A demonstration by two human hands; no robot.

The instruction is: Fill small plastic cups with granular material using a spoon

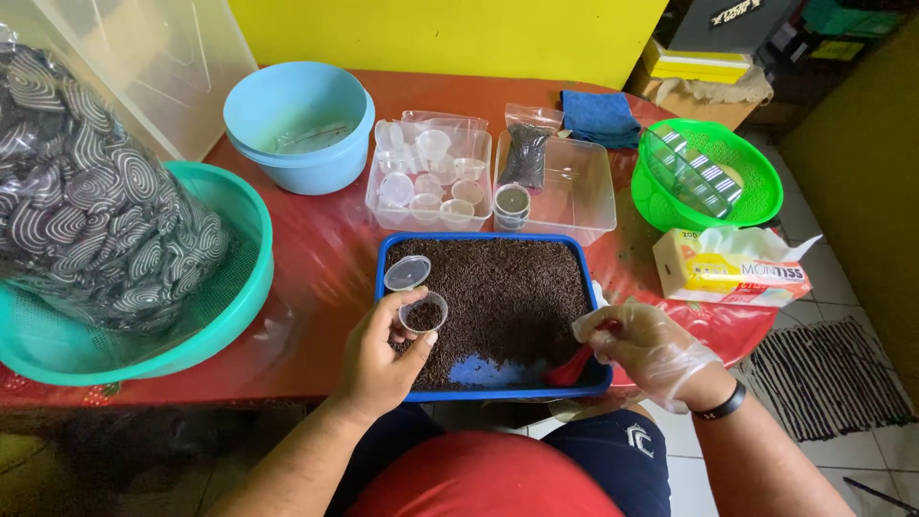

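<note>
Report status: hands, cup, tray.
Left hand holds small cup of dark grains. Gloved right hand grips red scoop in blue tray. Loose lid beside cup.

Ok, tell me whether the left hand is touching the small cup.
Touching. The head view shows the left hand with thumb and fingers wrapped around the small cup, lifting it over the blue tray.

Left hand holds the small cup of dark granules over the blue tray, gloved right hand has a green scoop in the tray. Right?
Not quite: the head view shows the scoop is red, not green. The rest stands: left hand holds the small cup over the blue tray, and the gloved right hand holds the scoop.
</note>
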